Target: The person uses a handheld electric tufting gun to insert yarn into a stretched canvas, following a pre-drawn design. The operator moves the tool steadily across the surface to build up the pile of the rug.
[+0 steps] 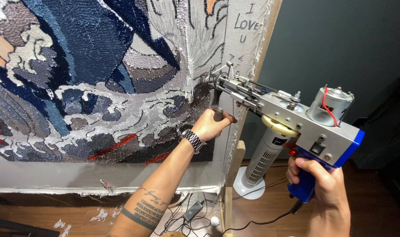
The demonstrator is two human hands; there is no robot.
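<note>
A silver and blue tufting gun (292, 116) points left, its needle tip against the tufted rug cloth (99, 87) stretched on a wooden frame (228, 193). My right hand (318, 180) wraps the blue pistol grip at the lower right. My left hand (215, 123) grips the gun's black front handle close to the cloth; a metal watch sits on that wrist. The cloth carries a wave pattern in navy, grey, white and red yarn. Its right margin is bare, with handwriting on it.
A white tower fan (259, 169) stands on the wooden floor behind the frame. Black cables and a power adapter (192, 211) lie on the floor below. Yarn scraps (99, 215) are scattered at the lower left. A dark green wall fills the right.
</note>
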